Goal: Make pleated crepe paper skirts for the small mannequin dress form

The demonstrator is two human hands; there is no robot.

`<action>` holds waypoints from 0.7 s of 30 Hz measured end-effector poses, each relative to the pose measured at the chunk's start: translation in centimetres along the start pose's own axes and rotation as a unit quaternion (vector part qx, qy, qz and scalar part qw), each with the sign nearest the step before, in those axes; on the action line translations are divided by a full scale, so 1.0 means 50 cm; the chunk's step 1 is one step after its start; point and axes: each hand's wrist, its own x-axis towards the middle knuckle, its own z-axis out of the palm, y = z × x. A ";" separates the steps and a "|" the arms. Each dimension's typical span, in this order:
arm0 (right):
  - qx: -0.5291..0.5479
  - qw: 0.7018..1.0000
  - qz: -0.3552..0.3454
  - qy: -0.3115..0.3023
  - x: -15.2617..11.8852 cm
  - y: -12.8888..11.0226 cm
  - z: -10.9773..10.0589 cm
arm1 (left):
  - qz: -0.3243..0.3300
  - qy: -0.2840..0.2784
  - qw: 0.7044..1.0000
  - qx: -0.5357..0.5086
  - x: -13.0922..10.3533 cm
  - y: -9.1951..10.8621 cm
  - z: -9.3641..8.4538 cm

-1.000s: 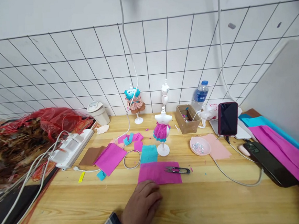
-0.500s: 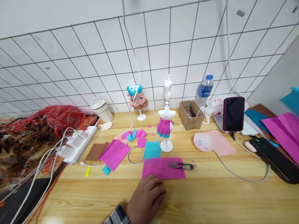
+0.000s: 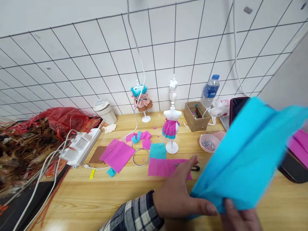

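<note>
A white tiled wall [image 3: 94, 74] fills the upper frame above a wooden counter [image 3: 97, 212]. A blue sheet [image 3: 253, 154] slants across the lower right. At lower centre, the left hand's grip [image 3: 178, 195] has thumb and forefinger spread, thumb overlapping the sheet; whether it pinches, I cannot tell. The right hand's grip [image 3: 240, 219] pinches the sheet's bottom edge. A magenta strip [image 3: 160, 167] at centre carries snips [image 3: 196, 168].

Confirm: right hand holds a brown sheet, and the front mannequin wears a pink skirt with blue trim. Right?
Colour's wrong: the sheet in the right hand is blue, not brown, as the head view shows. The front mannequin does wear a pink skirt with blue trim.
</note>
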 end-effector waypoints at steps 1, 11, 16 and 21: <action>-0.001 1.000 0.021 -0.018 -0.002 -0.001 0.027 | 0.010 -0.008 1.000 -0.009 0.007 0.014 0.000; 0.092 0.976 0.040 -0.192 0.090 -0.099 0.064 | -0.086 -0.067 0.993 -0.053 -0.093 -0.006 -0.124; 0.153 0.949 0.174 -0.215 0.122 -0.142 0.100 | -0.170 -0.100 0.979 0.044 -0.163 0.019 -0.213; 0.101 0.953 0.218 -0.185 0.143 -0.118 0.149 | -0.228 -0.089 0.968 0.059 -0.207 -0.044 -0.225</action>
